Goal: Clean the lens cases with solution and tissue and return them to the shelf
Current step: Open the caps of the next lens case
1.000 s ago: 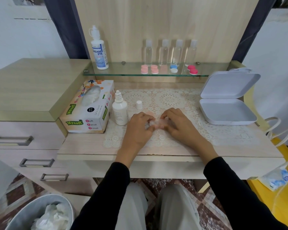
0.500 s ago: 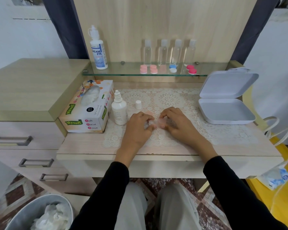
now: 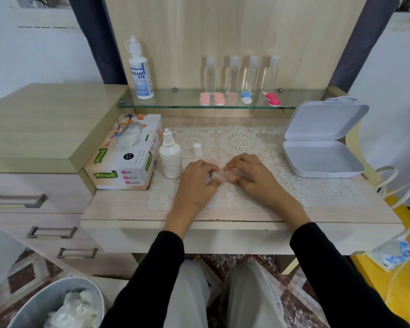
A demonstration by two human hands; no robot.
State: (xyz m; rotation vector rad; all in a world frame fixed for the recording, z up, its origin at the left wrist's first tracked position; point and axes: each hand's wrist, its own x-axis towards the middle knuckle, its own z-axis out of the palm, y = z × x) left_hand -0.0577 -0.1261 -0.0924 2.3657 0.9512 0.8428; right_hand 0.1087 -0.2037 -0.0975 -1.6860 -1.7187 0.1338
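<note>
Left hand (image 3: pixel 197 183) pinching tissue (image 3: pixel 212 176), right hand (image 3: pixel 253 177) gripping the lens case (image 3: pixel 225 173), and one careless nudge could topple that uncapped solution bottle (image 3: pixel 169 158) alongside.

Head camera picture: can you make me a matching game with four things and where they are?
Things:
1 tissue box
2 big solution bottle
3 white box
4 bin

Places:
A on the floor
B on the glass shelf
C far right, lid open
D right beside the small bottle

Pairs: 1-D, 2-B, 3-C, 4-A.
</note>
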